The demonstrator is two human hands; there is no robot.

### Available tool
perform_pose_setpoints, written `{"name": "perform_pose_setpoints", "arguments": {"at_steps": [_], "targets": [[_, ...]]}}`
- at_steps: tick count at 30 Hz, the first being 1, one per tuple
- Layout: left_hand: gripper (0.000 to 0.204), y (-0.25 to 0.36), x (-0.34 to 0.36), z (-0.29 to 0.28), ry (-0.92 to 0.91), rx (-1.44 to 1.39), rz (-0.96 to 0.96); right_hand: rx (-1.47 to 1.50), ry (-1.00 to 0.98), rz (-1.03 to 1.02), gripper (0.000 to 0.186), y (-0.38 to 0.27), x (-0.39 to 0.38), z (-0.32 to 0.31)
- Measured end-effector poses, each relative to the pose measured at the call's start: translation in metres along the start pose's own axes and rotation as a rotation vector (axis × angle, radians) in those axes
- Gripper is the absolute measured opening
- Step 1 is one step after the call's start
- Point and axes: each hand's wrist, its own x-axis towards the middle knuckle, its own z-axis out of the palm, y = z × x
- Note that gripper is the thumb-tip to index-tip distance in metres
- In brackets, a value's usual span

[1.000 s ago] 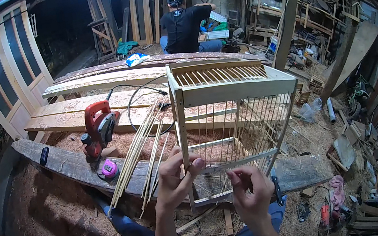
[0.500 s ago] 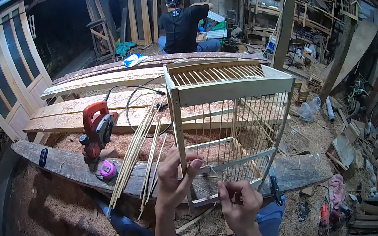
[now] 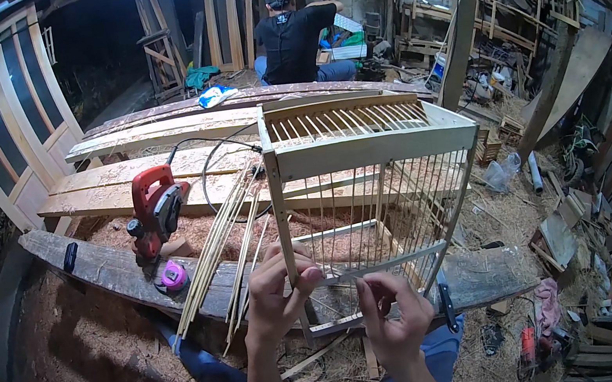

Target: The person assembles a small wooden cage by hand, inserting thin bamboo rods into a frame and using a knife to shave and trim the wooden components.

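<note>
A slatted wooden cage (image 3: 371,148) stands upright before me, with thin rods along its top and sides. My left hand (image 3: 277,288) is closed round its near left post, thumb by the end of the lower crossbar (image 3: 403,259). Just below that crossbar, my right hand (image 3: 397,316) is closed in a pinch, thumb against bent forefinger. Whatever is between those fingertips is too small to make out. Left of the cage, a bundle of thin bamboo sticks (image 3: 213,256) lies across the weathered bench plank (image 3: 113,269).
A red electric planer (image 3: 159,211) with a black cord, a pink tape measure (image 3: 173,276) and a dark object (image 3: 70,256) rest at left. A black-handled tool (image 3: 447,307) sits right of the cage. Shavings cover long boards (image 3: 116,194). Behind them a person (image 3: 292,43) faces away.
The cage's left side has shifted slightly left with my left hand. My right hand has risen a little, bringing its fingertips closer to the lower crossbar.
</note>
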Motion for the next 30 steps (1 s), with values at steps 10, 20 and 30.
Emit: {"name": "perform_pose_setpoints", "arguments": {"at_steps": [10,20,30], "targets": [[0.013,0.012,0.005,-0.004,-0.045,-0.020,-0.025,-0.081,0.019,-0.153,0.032,-0.003,0.032,0.013],[0.015,0.020,0.010,-0.009,-0.112,0.200,0.045,-0.130,0.134,-0.122,0.032,-0.008,0.027,0.010],[0.029,0.017,0.010,0.000,-0.059,0.246,0.037,-0.075,-0.025,-0.003,0.027,0.005,-0.015,0.006]]}}
